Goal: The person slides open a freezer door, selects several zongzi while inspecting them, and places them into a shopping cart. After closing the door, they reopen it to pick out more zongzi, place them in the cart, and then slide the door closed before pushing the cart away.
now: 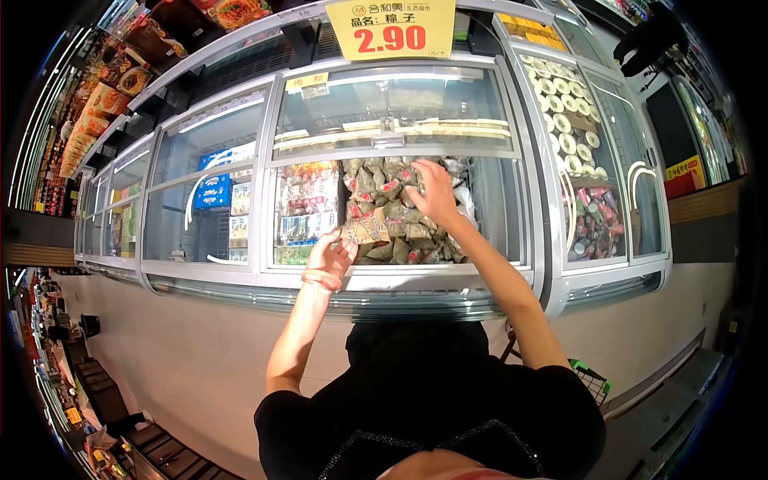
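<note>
In the head view, wrapped zongzi [400,210] fill the middle compartment of a chest freezer. My left hand [330,254], a pink band on its wrist, is at the front left of the pile. Its fingers are curled against the left edge of a flat brown-and-tan packet [366,230], seemingly pinching it. Over the right part of the pile hovers my right hand [434,192], fingers bent and apart, with nothing visible in it. White and red bags [308,196] lie just left of the zongzi.
A sliding glass lid [392,112] covers the freezer's rear half, and its white front rim [392,278] runs below my forearms. A yellow price sign [390,30] stands behind. Neighbouring freezers hold blue boxes [214,180] and round white packs [570,104]. Another person [652,40] is at far right.
</note>
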Tool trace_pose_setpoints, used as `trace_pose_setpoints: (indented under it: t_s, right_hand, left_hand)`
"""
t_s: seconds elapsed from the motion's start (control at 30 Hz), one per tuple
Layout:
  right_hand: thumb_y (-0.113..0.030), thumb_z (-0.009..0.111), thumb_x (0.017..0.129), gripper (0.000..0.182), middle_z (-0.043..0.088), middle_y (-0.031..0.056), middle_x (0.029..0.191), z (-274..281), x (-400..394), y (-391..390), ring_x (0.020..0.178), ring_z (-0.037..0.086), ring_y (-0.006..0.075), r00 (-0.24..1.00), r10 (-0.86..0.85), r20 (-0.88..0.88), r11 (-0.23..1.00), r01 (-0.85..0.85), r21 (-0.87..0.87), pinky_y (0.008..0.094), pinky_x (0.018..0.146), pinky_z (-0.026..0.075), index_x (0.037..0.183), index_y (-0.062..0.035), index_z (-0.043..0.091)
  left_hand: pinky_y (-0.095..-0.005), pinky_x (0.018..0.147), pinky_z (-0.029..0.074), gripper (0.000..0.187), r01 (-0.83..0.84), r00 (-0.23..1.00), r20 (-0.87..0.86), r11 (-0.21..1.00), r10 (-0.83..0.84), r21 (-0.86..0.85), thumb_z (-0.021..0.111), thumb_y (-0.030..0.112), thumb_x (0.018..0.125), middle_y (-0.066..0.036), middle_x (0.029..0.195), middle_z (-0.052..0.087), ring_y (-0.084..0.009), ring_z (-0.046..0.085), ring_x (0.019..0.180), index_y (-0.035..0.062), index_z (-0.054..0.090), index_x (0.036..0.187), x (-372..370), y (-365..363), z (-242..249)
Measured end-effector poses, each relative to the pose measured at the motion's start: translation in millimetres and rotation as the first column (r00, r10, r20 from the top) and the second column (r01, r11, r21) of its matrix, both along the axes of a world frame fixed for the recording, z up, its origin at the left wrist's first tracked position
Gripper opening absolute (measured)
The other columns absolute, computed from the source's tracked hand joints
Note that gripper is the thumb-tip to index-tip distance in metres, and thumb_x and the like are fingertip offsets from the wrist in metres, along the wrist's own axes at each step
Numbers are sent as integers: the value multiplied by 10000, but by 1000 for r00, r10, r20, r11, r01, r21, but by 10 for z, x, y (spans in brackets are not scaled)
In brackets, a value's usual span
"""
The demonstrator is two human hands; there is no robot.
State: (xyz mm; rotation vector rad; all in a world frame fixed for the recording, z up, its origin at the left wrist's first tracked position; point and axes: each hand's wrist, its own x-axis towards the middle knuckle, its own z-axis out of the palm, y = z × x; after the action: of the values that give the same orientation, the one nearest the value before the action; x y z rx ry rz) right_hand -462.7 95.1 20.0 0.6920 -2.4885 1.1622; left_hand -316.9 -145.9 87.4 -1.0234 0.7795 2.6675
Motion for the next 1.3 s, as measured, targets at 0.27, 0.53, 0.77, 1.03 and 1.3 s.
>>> trace_pose_setpoints:
  t_s: [0.27,0.53,0.77,1.03,1.3]
  right_hand:
    - [-251,657,765,621,501,178,1255,-124,-1012,-497,1220,424,331,972,106,210,978,-140,155,479,1048,265,1303,-46,422]
    - [-355,662,776,617,533,142,1140,-262,-761,-693,1122,443,306,995,-27,93,998,22,51,439,973,292,1272,-51,458]
    - [-358,652,798,565,542,119,1133,-172,73,-549,1082,464,293,996,16,87,999,-19,26,445,958,290,1242,-55,478]
    - [-314,649,823,512,542,115,1211,-65,1243,-289,1139,470,287,971,141,195,987,-152,44,463,1005,261,1233,-56,485]
    - [-327,638,823,512,539,119,1227,11,1806,-252,1173,466,274,956,132,263,991,-135,-5,459,1025,246,1236,-63,490]
  left_hand:
    - [-398,929,446,457,-204,979,-40,968,201,-148,767,228,696,-140,1078,468,-263,496,979,102,547,1076,252,-206,-193]
    - [-400,973,422,512,-340,940,-16,939,340,-55,765,204,709,-147,1157,424,-252,461,1077,97,524,1148,356,-417,-109]
    - [-382,922,459,415,-413,909,-111,905,402,-100,727,209,756,-131,1141,513,-234,500,1065,68,552,1105,517,-498,25]
    - [-394,917,450,447,-455,889,-105,886,447,-83,738,249,753,-122,1140,517,-249,508,1033,50,534,1097,729,-451,58]
    - [-394,902,468,456,-450,890,-119,889,440,-83,732,230,753,-144,1140,516,-257,502,1041,20,523,1100,857,-443,18]
